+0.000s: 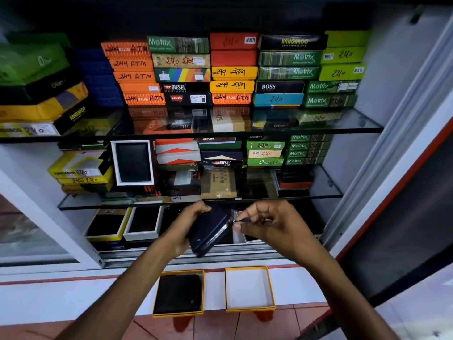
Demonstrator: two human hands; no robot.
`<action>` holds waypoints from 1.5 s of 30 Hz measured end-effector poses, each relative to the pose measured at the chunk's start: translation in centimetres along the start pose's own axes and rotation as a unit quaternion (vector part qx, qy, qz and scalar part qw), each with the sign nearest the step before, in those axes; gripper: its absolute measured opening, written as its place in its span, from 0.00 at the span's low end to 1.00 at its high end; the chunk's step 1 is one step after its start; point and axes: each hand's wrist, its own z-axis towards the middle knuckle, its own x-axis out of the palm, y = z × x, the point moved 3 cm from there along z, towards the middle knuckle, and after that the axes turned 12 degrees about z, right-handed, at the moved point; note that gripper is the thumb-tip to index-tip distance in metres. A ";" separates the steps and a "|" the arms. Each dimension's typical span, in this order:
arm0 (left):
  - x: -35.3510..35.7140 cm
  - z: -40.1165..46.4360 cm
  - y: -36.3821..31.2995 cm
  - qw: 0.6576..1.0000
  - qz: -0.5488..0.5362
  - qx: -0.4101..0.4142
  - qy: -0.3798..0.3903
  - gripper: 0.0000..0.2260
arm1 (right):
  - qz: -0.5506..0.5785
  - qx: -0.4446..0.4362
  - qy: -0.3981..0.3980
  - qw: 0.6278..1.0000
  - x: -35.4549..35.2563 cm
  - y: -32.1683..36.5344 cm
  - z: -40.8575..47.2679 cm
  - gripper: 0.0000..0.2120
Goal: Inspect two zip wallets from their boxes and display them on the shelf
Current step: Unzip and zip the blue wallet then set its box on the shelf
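- Left hand (182, 227) fingers wrapped the navy zip wallet (208, 233), held above the surface.
- Right hand (267, 224) fingers pinched the zip pull (241, 220) at wallet's 2 o'clock corner.
- Zip edge ran 1-to-7 o'clock.

Zip wallet (208, 231): dark navy, matt, leather-look skin – bright metal zip teeth along its edge.
Second wallet (179, 293): black, faintly grained, dull sheen.
Empty box (248, 289): card, smooth white inside, yellow rim.
Shelf (318, 123): glossy, reflective glass.
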 end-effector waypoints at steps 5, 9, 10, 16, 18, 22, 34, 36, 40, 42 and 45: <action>0.0 0.4 0.4 0.999 -0.026 -0.033 -0.020 0.13 | -0.050 -0.021 -0.109 0.993 -1.3 -0.3 -0.4 0.03; -1.4 -0.4 0.4 0.996 0.013 -0.061 0.061 0.18 | -0.080 -0.021 -0.180 0.980 -3.8 -1.1 0.3 0.07; -1.7 -0.5 0.4 0.995 0.014 -0.062 0.078 0.19 | -0.091 -0.022 -0.190 0.977 -4.2 -1.4 0.4 0.07; -0.8 -0.7 -0.1 0.997 -0.013 -0.073 0.035 0.17 | -0.121 -0.082 -0.255 0.956 -3.0 -1.3 -0.4 0.06; -0.2 -0.8 -0.5 0.995 -0.071 -0.074 0.017 0.18 | -0.174 -0.142 -0.289 0.931 -2.1 -0.3 -1.3 0.07; 1.5 -0.8 -1.3 0.978 -0.202 -0.059 0.012 0.18 | -0.250 -0.243 -0.320 0.881 0.2 0.3 -2.8 0.07; 5.6 -1.0 -2.3 0.937 -0.346 -0.053 -0.001 0.23 | -0.339 -0.270 -0.307 0.847 3.1 -1.4 -3.2 0.07; 6.0 -1.2 -2.6 0.932 -0.361 -0.040 0.010 0.22 | -0.343 -0.273 -0.304 0.846 3.3 -1.3 -3.3 0.08; 5.9 -1.6 -2.7 0.928 -0.372 -0.022 -0.016 0.22 | -0.329 -0.262 -0.310 0.853 2.5 -1.0 -3.2 0.07; 5.8 -2.0 -2.3 0.929 -0.368 -0.016 -0.012 0.21 | -0.300 -0.237 -0.313 0.870 1.8 -0.7 -3.0 0.07; 5.3 -2.6 -1.7 0.939 -0.344 -0.007 0.002 0.17 | -0.253 -0.209 -0.315 0.891 1.1 -0.1 -2.8 0.06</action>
